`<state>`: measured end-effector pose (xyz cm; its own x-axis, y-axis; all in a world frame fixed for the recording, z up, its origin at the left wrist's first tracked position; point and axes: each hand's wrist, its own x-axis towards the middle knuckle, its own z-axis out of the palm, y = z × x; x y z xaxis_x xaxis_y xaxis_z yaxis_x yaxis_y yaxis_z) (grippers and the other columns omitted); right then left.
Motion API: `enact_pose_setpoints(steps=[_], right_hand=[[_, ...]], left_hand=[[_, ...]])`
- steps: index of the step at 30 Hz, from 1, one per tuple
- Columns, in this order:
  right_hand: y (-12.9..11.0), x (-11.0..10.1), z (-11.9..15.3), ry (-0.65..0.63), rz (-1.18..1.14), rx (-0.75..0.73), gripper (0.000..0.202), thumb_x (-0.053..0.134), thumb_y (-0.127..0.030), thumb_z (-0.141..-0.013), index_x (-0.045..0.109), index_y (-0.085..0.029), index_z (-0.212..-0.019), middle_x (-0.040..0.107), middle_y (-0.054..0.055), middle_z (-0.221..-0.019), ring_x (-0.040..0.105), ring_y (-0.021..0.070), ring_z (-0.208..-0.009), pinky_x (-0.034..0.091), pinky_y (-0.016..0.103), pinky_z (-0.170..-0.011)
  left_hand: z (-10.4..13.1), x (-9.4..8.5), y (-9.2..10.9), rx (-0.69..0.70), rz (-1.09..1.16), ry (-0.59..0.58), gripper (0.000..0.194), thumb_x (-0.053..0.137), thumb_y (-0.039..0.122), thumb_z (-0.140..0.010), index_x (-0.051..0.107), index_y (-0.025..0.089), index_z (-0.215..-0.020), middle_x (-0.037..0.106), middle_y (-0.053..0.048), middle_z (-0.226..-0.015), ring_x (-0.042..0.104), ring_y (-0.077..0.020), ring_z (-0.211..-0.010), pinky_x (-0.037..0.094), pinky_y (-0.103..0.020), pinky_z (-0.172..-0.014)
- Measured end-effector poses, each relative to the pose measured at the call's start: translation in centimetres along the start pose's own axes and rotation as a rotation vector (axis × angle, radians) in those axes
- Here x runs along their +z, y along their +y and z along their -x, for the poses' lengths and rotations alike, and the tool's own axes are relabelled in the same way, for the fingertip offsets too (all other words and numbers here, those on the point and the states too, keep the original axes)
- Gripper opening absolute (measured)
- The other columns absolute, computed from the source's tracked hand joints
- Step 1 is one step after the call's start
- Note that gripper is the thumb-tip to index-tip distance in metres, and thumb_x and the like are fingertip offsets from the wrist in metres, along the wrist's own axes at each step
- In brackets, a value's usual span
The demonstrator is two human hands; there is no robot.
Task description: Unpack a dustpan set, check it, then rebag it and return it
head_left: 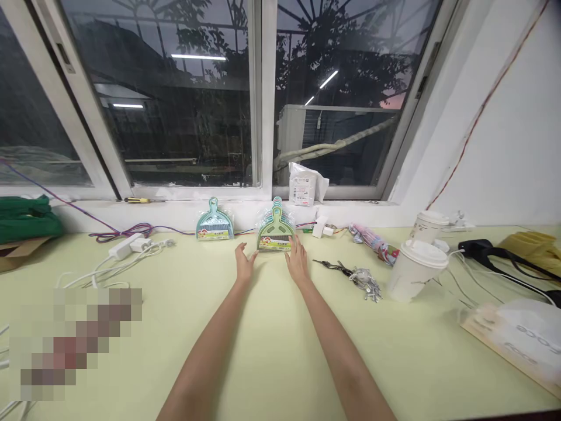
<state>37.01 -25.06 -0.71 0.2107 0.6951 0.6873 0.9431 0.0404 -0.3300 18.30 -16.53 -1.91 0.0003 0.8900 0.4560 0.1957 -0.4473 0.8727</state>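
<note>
A row of mini dustpan-and-brush sets [276, 227] in clear wrapping stands upright against the ledge, one behind another, the front one green. My right hand [298, 261] lies at the lower right of this row, fingers stretched out and against or very near its edge. On the other side my left hand [245, 263] is open, thumb and fingers apart, just short of the row's lower left corner and holding nothing. Farther left a single blue dustpan-and-brush set [214, 222] leans upright against the same ledge.
On the table's right are a bunch of keys [366, 282], a folded umbrella [374, 242], paper cups [416, 269] and a tissue pack [521, 339]. White cables and an adapter [125, 248] lie left. A white packet [303, 186] and a screwdriver [144, 200] rest on the sill.
</note>
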Motion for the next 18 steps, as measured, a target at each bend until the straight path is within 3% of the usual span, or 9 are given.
enact_pose_setpoints(steps=[3, 6, 10, 14, 18], right_hand=[[-1.8, -1.7, 2.4, -0.098, -0.024, -0.077, 0.045, 0.039, -0.023, -0.095, 0.037, -0.020, -0.139, 0.039, 0.012, -0.147, 0.039, 0.0256, -0.133, 0.033, 0.043, -0.109], [-3.2, -3.2, 4.7, -0.219, -0.067, -0.116, 0.036, 0.042, -0.019, -0.093, 0.048, -0.022, -0.128, 0.052, 0.010, -0.136, 0.045, 0.0233, -0.127, 0.036, 0.040, -0.105], [-4.1, -4.6, 7.5, -0.330, -0.113, -0.147, 0.031, 0.042, -0.019, -0.092, 0.055, -0.021, -0.121, 0.055, 0.011, -0.131, 0.048, 0.0230, -0.123, 0.038, 0.041, -0.102], [-4.2, -5.2, 9.0, -0.427, -0.112, -0.162, 0.027, 0.044, -0.020, -0.092, 0.060, -0.021, -0.113, 0.055, 0.011, -0.130, 0.049, 0.0233, -0.122, 0.038, 0.041, -0.101], [-4.2, -5.1, 9.1, -0.456, -0.117, -0.129, 0.027, 0.045, -0.021, -0.091, 0.061, -0.020, -0.112, 0.057, 0.011, -0.128, 0.049, 0.0234, -0.121, 0.039, 0.041, -0.099]], left_hand=[[2.0, -2.4, 0.9, -0.045, -0.026, 0.041, 0.017, 0.061, 0.035, -0.078, 0.053, 0.020, -0.082, 0.059, -0.011, -0.110, 0.055, -0.0256, -0.112, 0.043, -0.044, -0.096], [4.2, -4.2, 1.6, -0.085, -0.043, -0.010, 0.021, 0.061, 0.036, -0.076, 0.051, 0.020, -0.068, 0.064, -0.008, -0.093, 0.060, -0.0243, -0.097, 0.045, -0.046, -0.092], [8.0, -5.9, 3.2, -0.059, -0.040, -0.145, 0.024, 0.060, 0.040, -0.075, 0.050, 0.021, -0.065, 0.063, -0.004, -0.080, 0.060, -0.0203, -0.085, 0.044, -0.042, -0.090], [11.4, -8.4, 5.1, -0.048, -0.061, -0.277, 0.026, 0.046, 0.045, -0.084, 0.050, 0.022, -0.072, 0.063, -0.002, -0.077, 0.059, -0.0179, -0.081, 0.044, -0.035, -0.085], [11.3, -12.0, 4.9, -0.053, -0.086, -0.280, 0.026, 0.037, 0.041, -0.088, 0.050, 0.023, -0.076, 0.065, -0.002, -0.081, 0.059, -0.0183, -0.085, 0.043, -0.033, -0.085]])
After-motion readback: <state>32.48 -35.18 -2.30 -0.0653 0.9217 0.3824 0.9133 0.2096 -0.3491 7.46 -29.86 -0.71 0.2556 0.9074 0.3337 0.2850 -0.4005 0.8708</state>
